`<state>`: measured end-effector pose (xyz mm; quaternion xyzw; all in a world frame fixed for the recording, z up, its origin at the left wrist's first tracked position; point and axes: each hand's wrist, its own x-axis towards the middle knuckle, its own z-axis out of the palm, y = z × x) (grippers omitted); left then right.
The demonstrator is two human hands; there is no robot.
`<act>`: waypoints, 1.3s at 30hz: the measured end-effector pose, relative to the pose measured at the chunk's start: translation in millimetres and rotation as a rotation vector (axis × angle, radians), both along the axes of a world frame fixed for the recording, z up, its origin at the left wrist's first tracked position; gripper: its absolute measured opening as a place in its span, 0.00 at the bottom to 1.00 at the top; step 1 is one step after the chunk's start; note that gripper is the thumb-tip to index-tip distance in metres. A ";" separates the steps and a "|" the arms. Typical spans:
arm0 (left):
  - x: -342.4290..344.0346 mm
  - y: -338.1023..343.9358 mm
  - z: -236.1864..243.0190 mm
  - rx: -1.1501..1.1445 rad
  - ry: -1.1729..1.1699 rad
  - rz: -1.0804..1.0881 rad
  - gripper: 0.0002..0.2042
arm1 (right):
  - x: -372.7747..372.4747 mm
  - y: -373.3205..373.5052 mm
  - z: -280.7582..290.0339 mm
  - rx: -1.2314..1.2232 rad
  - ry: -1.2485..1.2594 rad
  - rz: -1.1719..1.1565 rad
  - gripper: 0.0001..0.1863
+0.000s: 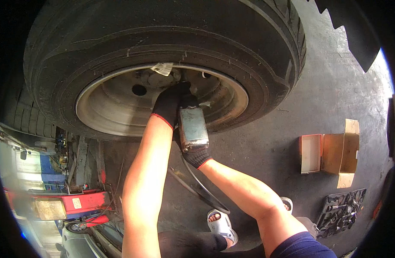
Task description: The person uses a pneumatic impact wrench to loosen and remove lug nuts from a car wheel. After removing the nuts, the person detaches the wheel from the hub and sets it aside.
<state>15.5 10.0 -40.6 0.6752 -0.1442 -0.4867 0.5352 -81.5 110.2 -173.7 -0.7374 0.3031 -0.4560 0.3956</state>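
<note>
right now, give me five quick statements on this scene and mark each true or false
1. The left hand wears a dark glove with a red cuff edge. True.
2. The right hand is bare. False: it is gloved too.
3. The boxy power tool is in front of the wheel. True.
4. The opened box is left of the wheel. False: the opened box is to its right.
5. A tool case lies at the lower right. True.
</note>
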 end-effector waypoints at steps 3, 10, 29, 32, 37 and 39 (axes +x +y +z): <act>-6.5 5.5 10.1 -0.052 0.037 -0.061 0.12 | -4.3 -6.2 10.2 -0.204 -0.024 -0.121 0.30; -128.8 107.2 57.3 0.066 -1.085 -0.146 0.45 | -26.5 -24.1 47.4 0.466 -0.257 0.254 0.29; -131.6 115.5 -1.0 -0.281 -1.693 0.002 0.29 | -49.7 2.8 51.7 0.765 -0.381 0.351 0.26; -131.9 116.8 3.2 -0.255 -1.712 -0.035 0.28 | -48.1 1.1 50.7 0.763 -0.388 0.352 0.26; -131.1 118.3 3.0 -0.293 -1.641 -0.025 0.27 | -49.5 3.1 48.9 0.768 -0.380 0.347 0.25; -130.6 118.5 3.0 -0.308 -1.617 -0.019 0.27 | -51.7 6.4 49.4 0.773 -0.380 0.343 0.25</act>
